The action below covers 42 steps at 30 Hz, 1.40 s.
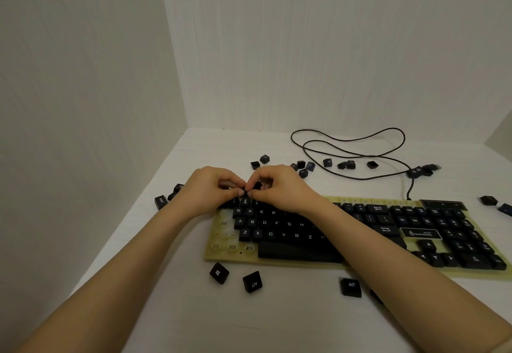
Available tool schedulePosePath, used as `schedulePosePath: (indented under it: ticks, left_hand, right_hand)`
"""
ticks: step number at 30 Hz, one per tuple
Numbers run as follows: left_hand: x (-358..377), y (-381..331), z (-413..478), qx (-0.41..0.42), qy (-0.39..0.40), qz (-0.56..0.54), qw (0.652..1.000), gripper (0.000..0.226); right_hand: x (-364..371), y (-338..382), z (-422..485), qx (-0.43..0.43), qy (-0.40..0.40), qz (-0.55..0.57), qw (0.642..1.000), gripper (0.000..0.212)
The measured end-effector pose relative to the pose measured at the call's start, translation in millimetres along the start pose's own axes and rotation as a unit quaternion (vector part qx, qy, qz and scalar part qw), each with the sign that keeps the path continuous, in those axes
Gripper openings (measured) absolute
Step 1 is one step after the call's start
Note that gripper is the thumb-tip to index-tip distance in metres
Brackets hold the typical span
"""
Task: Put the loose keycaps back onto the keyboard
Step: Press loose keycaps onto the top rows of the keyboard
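A black keyboard (357,230) on a yellowish base lies across the white table, with bare sockets along its left edge and top row. My left hand (210,189) and my right hand (279,186) meet over the keyboard's top left corner, fingers curled, pinching a small black keycap (257,185) between their fingertips. Most of that keycap is hidden by the fingers. Loose keycaps lie around: a Windows cap (219,273), two Alt caps (252,282) (351,287) in front, and several behind the hands (303,166).
The keyboard's black cable (349,153) loops on the table behind. More loose keycaps sit at the left (160,202) and far right (489,200). White walls close off the left and back sides of the table.
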State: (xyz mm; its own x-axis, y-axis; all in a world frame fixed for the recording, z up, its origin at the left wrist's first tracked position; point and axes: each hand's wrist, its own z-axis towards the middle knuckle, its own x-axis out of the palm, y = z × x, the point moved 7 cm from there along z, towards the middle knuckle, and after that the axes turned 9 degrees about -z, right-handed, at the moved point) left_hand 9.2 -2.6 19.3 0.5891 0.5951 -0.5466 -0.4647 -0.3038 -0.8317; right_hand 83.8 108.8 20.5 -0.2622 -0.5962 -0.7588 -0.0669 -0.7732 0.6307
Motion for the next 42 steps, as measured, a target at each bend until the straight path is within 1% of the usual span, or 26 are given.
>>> schedulePosePath:
  ticks: [2, 6, 9, 16, 21, 24, 28, 31, 33, 35, 38, 40, 42]
  left_hand:
    - [-0.6, 0.1, -0.1, -0.002, 0.001, -0.003, 1.000, 0.015]
    - [-1.3, 1.5, -1.3, -0.009, 0.008, -0.016, 1.000, 0.019]
    - [0.6, 1.4, -1.8, -0.010, -0.002, -0.026, 1.000, 0.018]
    - [1.3, 6.2, -1.1, -0.027, -0.013, -0.061, 0.998, 0.018]
    - [2.4, 1.0, 0.0, -0.004, -0.017, 0.016, 1.000, 0.015]
    - [1.7, 0.7, 0.9, -0.007, -0.011, 0.023, 1.000, 0.016]
    - [0.3, 0.7, -0.4, -0.013, -0.011, -0.015, 1.000, 0.017]
    - [3.3, -0.7, -0.9, -0.002, -0.013, -0.011, 1.000, 0.025]
    - [4.5, -2.0, -0.8, 0.002, -0.025, -0.011, 1.000, 0.023]
    - [6.8, -3.9, -1.1, 0.008, -0.032, -0.016, 0.999, 0.023]
    - [12.2, -8.7, -3.0, 0.027, -0.038, -0.006, 0.999, 0.031]
    - [14.6, -11.9, -4.0, 0.033, -0.045, 0.005, 0.998, 0.033]
    - [15.6, -15.1, -4.5, 0.042, -0.054, 0.011, 0.998, 0.030]
  right_hand:
    - [0.3, -2.4, 2.1, 0.008, -0.001, 0.007, 1.000, 0.012]
    - [-1.0, -10.7, 5.9, 0.048, -0.009, 0.063, 0.997, 0.010]
    - [-1.1, -11.6, 6.6, 0.054, -0.005, 0.082, 0.995, 0.007]
    - [-0.1, -8.0, 2.5, 0.029, -0.016, 0.041, 0.999, 0.008]
    - [0.7, -1.7, -0.1, -0.004, -0.018, 0.009, 1.000, 0.011]
    - [2.4, 0.7, 0.1, -0.009, -0.010, -0.013, 1.000, 0.011]
    - [0.2, -3.6, 0.2, 0.019, -0.013, 0.012, 1.000, 0.012]
    - [-4.2, -7.7, 0.2, 0.047, -0.027, 0.061, 0.997, 0.019]
    - [-7.2, -9.0, -1.3, 0.054, -0.031, 0.064, 0.996, 0.021]
    - [-8.8, -9.4, -3.9, 0.052, -0.030, 0.063, 0.996, 0.022]
    - [-8.1, -7.5, -7.0, 0.038, -0.027, 0.063, 0.997, 0.028]
    - [-8.2, -5.8, -8.3, 0.032, -0.027, 0.064, 0.997, 0.026]
    - [-10.1, -4.7, -9.0, 0.024, -0.037, 0.049, 0.998, 0.023]
